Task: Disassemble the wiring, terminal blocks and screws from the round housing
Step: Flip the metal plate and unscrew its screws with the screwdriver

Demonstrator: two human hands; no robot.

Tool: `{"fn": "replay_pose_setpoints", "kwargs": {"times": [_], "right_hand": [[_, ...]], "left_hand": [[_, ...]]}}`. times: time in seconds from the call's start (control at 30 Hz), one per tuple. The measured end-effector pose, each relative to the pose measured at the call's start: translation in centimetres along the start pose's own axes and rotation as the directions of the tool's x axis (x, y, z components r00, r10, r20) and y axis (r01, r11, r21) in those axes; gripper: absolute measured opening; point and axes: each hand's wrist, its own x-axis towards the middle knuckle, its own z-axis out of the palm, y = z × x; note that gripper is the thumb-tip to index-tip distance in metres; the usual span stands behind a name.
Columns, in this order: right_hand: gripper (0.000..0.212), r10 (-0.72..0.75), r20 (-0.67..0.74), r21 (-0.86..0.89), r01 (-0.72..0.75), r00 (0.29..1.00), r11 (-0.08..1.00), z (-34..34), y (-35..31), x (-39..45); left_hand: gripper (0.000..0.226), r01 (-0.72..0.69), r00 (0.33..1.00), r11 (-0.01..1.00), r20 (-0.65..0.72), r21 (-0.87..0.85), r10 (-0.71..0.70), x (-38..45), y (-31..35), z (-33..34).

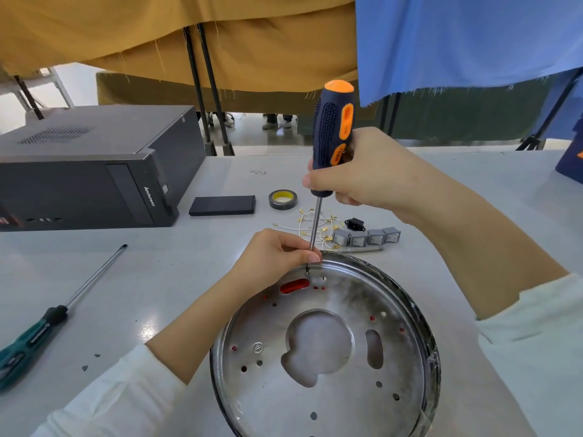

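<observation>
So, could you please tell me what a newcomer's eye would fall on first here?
First, the orange-and-black screwdriver standing upright at centre, held by the right hand while the left hand pinches its shaft. Its tip meets the round housing below, at the far rim.

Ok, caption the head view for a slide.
Right hand drives a screwdriver into a screw near the round housing rim; left hand steadies the shaft.

two screwdrivers (331, 146), four grey switches (367, 237), one tape roll (283, 199)

Both hands (362, 171) steady an orange-handled screwdriver (333, 134) upright on the round housing (325, 351).
</observation>
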Motion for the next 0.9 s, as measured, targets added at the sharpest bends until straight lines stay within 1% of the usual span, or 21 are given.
{"fn": "replay_pose_setpoints", "kwargs": {"times": [0.07,0.1,0.13,0.17,0.2,0.23,0.3,0.33,0.43,0.5,0.57,0.63,0.7,0.73,0.8,0.83,0.87,0.9], "right_hand": [[0.015,0.040,0.029,0.046,-0.041,0.999,0.998,0.1,-0.1,0.1],[0.006,0.055,0.035,0.064,-0.057,0.998,0.996,0.1,-0.2,0.3],[0.009,0.063,0.026,0.084,-0.065,0.998,0.994,0.1,-0.2,0.4],[0.019,0.074,0.011,0.098,-0.075,0.997,0.992,0.1,-0.1,0.5],[0.025,0.078,0.004,0.105,-0.078,0.997,0.991,0.1,0.0,0.5],[0.025,0.076,0.016,0.092,-0.077,0.997,0.993,0.1,0.0,0.4],[0.020,0.063,0.084,0.040,-0.067,0.994,0.997,0.1,-0.1,0.1],[0.021,0.054,0.096,0.006,-0.054,0.994,0.999,0.0,-0.2,0.0],[0.039,-0.023,0.017,-0.158,0.025,1.000,0.987,-0.1,-0.3,-0.3],[0.043,-0.010,0.012,-0.167,0.012,1.000,0.986,-0.3,-0.3,-0.4],[0.034,0.034,0.049,-0.093,-0.030,0.998,0.995,-0.7,-0.1,-0.3],[0.017,0.070,0.072,-0.012,-0.069,0.995,0.998,-0.9,-0.1,-0.1],[0.012,0.096,0.101,0.089,-0.105,0.990,0.990,-0.9,0.0,0.1],[0.013,0.101,0.108,0.125,-0.114,0.989,0.986,-0.9,0.1,0.2],[0.017,0.102,0.122,0.141,-0.119,0.987,0.983,-0.8,0.4,0.3],[0.015,0.102,0.127,0.128,-0.118,0.987,0.985,-0.7,0.4,0.2],[0.011,0.098,0.123,0.091,-0.109,0.988,0.990,-0.6,0.4,0.2],[0.014,0.087,0.101,0.027,-0.090,0.991,0.996,-0.4,0.4,0.1]], "left_hand": [[0.015,-0.001,1.000,1.000,-0.008,0.003,0.001,-0.1,0.1,0.0],[0.015,-0.010,1.000,1.000,0.016,0.001,0.010,-0.2,0.1,0.0],[0.017,-0.019,0.998,1.000,0.056,-0.015,0.019,-0.3,0.2,-0.1],[0.019,-0.022,0.995,0.999,0.094,-0.046,0.026,-0.5,0.3,-0.1],[0.021,-0.023,0.993,0.997,0.113,-0.069,0.031,-0.5,0.4,-0.1],[0.022,-0.026,0.993,0.997,0.110,-0.069,0.034,-0.6,0.4,-0.1],[0.023,-0.023,0.997,0.999,0.071,-0.036,0.025,-0.4,0.4,-0.2],[0.023,-0.015,0.999,1.000,0.051,-0.024,0.016,-0.3,0.3,-0.2],[0.025,0.003,1.000,1.000,0.005,-0.030,-0.003,-0.2,0.1,-0.1],[0.025,0.003,1.000,1.000,-0.003,-0.018,-0.003,-0.2,0.0,-0.1],[0.023,0.003,1.000,1.000,-0.011,-0.004,-0.003,-0.1,0.0,-0.1],[0.017,0.009,0.999,1.000,-0.036,-0.003,-0.009,0.0,-0.1,-0.1],[0.012,0.006,0.999,1.000,-0.037,0.006,-0.006,0.0,-0.1,-0.1],[0.011,-0.003,1.000,1.000,-0.014,0.013,0.004,0.0,-0.1,-0.1],[0.010,-0.030,0.999,0.999,0.036,0.019,0.029,-0.1,-0.1,-0.1],[0.013,-0.033,0.999,0.999,0.041,0.024,0.032,-0.1,-0.1,-0.1],[0.015,-0.030,0.999,0.999,0.036,0.030,0.029,-0.1,-0.1,-0.2],[0.018,-0.023,0.999,0.999,0.028,0.035,0.022,0.0,-0.1,-0.2]]}}
